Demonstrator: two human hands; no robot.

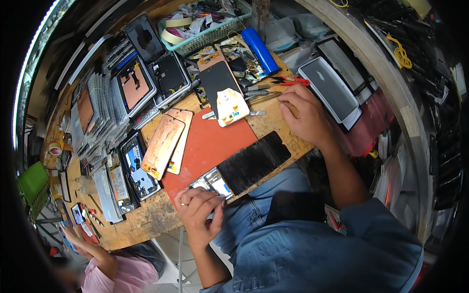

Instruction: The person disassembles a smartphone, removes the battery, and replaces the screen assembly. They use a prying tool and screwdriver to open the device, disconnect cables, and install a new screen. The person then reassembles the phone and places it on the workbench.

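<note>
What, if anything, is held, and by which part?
Left hand: fingers on the exposed end of the opened phone; gripping or resting, unclear. Right hand: fingertips by a slim tool; hold can't be told.

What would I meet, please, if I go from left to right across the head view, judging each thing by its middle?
Green chair → co-worker's pink shirt → left hand → black phone screen → right hand → yellow cord.

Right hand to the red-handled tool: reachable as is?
Likely yes. The right hand is right by the red-handled tool, and nothing seems to lie between them. I can't tell whether its fingers already hold the slim tool alongside.
</note>
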